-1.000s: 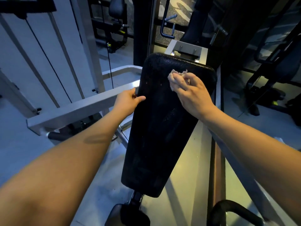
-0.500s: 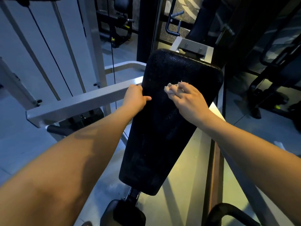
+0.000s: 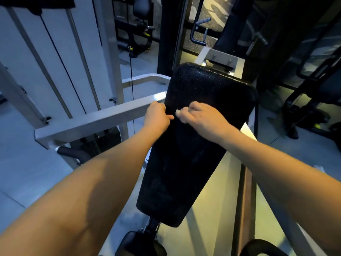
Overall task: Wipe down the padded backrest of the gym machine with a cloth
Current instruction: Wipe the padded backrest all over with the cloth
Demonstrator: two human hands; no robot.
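The black padded backrest (image 3: pixel 199 148) runs from the upper centre down to the lower middle of the head view, narrowing toward me. My left hand (image 3: pixel 156 115) grips its left edge about a third of the way down, thumb on the pad's face. My right hand (image 3: pixel 199 117) presses a small crumpled white cloth (image 3: pixel 178 112) onto the pad just right of my left thumb. Most of the cloth is hidden under my curled fingers; only a bit shows at the fingertips.
A grey steel arm (image 3: pixel 96 122) of the machine runs left from the backrest. Cables and uprights (image 3: pixel 60 58) stand behind it. A black seat (image 3: pixel 136 242) sits below the pad. Dark gym machines (image 3: pixel 313 100) crowd the right side, over grey floor (image 3: pixel 22 174).
My right hand has swept the cloth down and left across the pad, from near the top right edge to beside my left hand. My left hand stayed on the left edge.
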